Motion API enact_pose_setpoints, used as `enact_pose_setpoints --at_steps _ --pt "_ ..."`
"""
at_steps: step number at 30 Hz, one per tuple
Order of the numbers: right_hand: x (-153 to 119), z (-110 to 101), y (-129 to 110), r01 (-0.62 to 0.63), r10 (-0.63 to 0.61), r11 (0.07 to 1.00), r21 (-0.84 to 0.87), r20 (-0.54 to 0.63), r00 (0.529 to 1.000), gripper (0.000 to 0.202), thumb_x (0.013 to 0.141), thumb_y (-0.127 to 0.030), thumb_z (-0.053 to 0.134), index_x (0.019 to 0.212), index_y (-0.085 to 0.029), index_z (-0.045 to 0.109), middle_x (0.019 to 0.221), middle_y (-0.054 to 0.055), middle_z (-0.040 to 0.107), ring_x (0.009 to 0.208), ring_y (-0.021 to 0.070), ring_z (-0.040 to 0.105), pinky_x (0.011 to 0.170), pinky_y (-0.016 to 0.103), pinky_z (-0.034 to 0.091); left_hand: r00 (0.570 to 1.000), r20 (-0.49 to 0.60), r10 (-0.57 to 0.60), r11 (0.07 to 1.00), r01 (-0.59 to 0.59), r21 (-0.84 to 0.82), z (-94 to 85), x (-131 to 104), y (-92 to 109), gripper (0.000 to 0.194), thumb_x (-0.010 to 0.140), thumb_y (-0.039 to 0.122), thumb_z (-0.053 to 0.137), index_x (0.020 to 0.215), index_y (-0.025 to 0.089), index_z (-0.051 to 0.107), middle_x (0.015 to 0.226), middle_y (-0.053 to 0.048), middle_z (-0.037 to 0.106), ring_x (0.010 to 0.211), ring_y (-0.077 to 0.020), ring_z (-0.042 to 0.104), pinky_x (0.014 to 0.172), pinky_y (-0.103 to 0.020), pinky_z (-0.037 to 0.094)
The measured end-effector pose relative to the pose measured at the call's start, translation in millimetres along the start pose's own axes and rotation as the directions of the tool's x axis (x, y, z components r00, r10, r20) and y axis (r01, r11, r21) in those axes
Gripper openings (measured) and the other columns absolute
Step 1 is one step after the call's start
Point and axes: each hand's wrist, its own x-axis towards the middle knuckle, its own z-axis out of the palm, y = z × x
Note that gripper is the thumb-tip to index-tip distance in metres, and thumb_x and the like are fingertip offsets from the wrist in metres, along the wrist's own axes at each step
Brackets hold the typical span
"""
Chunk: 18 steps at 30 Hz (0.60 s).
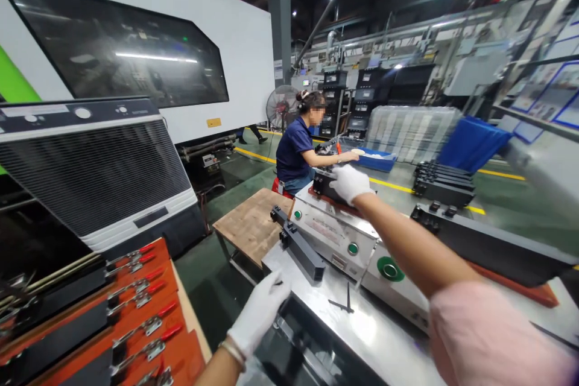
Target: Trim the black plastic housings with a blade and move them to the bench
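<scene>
My right hand (351, 184), in a white glove, reaches forward with bent fingers closed at the upper edge of a long black plastic part (324, 186). That part rests on the metal machine housing (323, 226); its far side is partly hidden. Low in the middle, my gloved left hand (261, 312) hovers by the corner of a dark open bin (294, 347), its fingers drawn together. A tiny dark spot shows at those fingertips, too small to name. Between my hands, a dark grey rectangular part (302, 253) lies on the metal table (312, 295).
Thin black strips (346, 301) lie on the table. Orange fixtures with red-handled clamps (149, 319) stand at left, near an air cooler (99, 175). A co-worker (294, 148) sits ahead beyond a wooden table (248, 217). More long black parts (488, 241) are at right.
</scene>
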Motion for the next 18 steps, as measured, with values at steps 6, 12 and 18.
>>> enact_pose_setpoints --at_steps 6,12,18 --pt "-109.0 78.4 28.1 -0.126 0.115 0.99 0.062 0.155 0.981 0.022 0.09 -0.032 0.05 0.089 -0.022 0.069 0.086 0.004 0.069 0.076 0.0182 0.066 0.063 0.025 0.043 0.914 -0.058 0.4 0.752 -0.292 0.591 21.9 120.0 3.3 0.063 0.081 0.041 0.052 0.135 0.006 0.049 0.134 -0.018 0.053 0.126 -0.0272 0.046 0.109 -0.037 0.033" --pt "-126.0 113.7 40.8 -0.227 0.221 0.974 0.023 0.154 0.963 0.028 0.094 -0.025 0.043 0.11 -0.025 0.066 0.108 0.006 0.065 0.093 0.0174 0.064 0.072 0.023 0.043 0.896 -0.017 0.443 0.583 -0.274 0.765 37.8 182.5 28.6 0.066 0.079 0.044 0.054 0.135 0.011 0.046 0.134 -0.015 0.051 0.12 -0.0311 0.047 0.101 -0.04 0.039" --pt "-121.1 122.2 42.0 -0.25 0.245 0.968 0.014 0.144 0.959 0.026 0.093 -0.027 0.041 0.096 -0.025 0.067 0.1 0.004 0.067 0.085 0.0179 0.064 0.068 0.025 0.041 0.869 0.013 0.494 0.519 -0.307 0.798 40.0 186.3 12.5 0.066 0.082 0.042 0.052 0.139 0.01 0.041 0.142 -0.015 0.044 0.129 -0.0317 0.036 0.106 -0.042 0.031"
